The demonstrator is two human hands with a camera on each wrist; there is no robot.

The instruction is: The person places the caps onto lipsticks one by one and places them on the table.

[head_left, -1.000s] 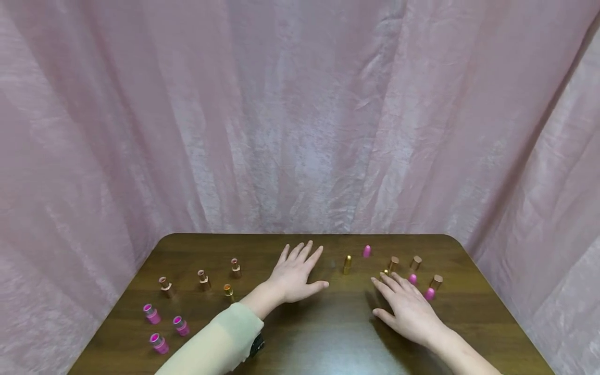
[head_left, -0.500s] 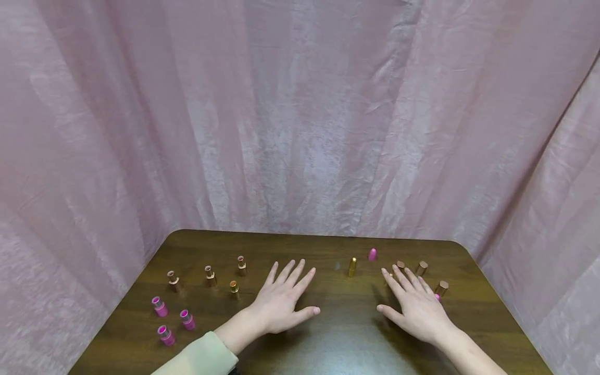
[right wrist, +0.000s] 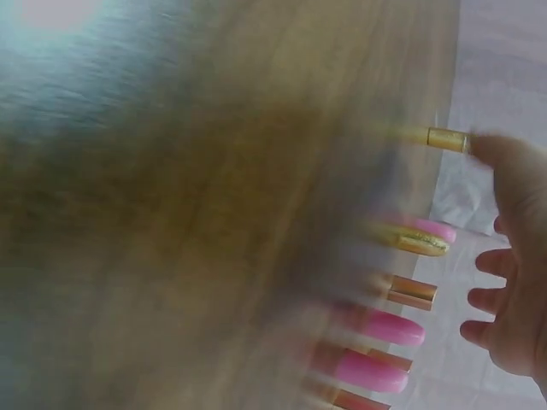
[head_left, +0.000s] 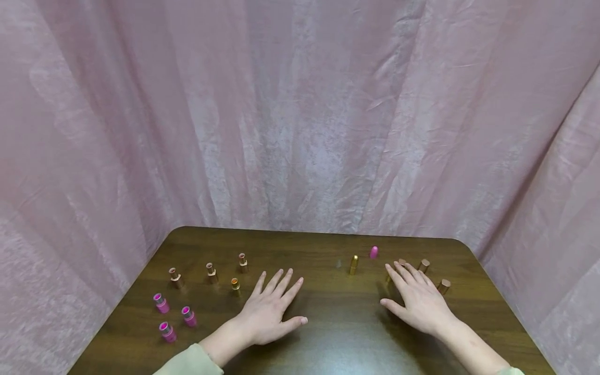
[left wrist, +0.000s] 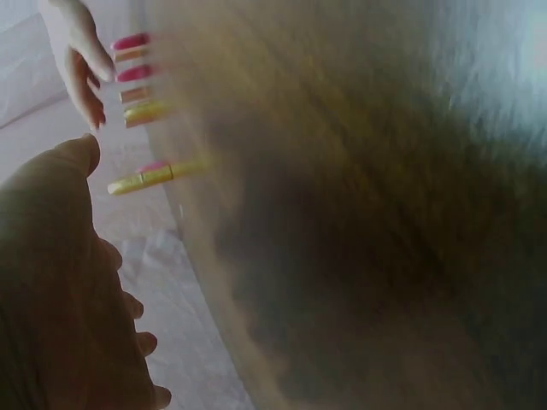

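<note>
My left hand (head_left: 267,312) is over the table, fingers spread and straight, holding nothing. Nearest it stands an uncapped gold lipstick tube (head_left: 235,287). Further left are uncapped rose-gold lipstick tubes (head_left: 211,273) and several pink uncapped tubes (head_left: 189,316). My right hand (head_left: 419,302) is also spread and empty, on the right, its fingers in front of some pieces. A gold round-topped tube (head_left: 353,265) and a pink round-topped one (head_left: 373,252) stand ahead of it. Faceted copper-coloured tubes (head_left: 444,286) stand beside it. In the right wrist view more pink round-topped tubes (right wrist: 385,327) show.
Everything stands upright on a dark brown wooden table (head_left: 328,333) with rounded far corners. Behind and to the sides hangs a pink velvet curtain (head_left: 300,130). Bare tabletop lies between the two hands.
My left hand has drawn back toward me and a little left. The right hand has shifted slightly forward and right, covering the pink tubes there. The head view has tilted a little. Nothing was picked up.
</note>
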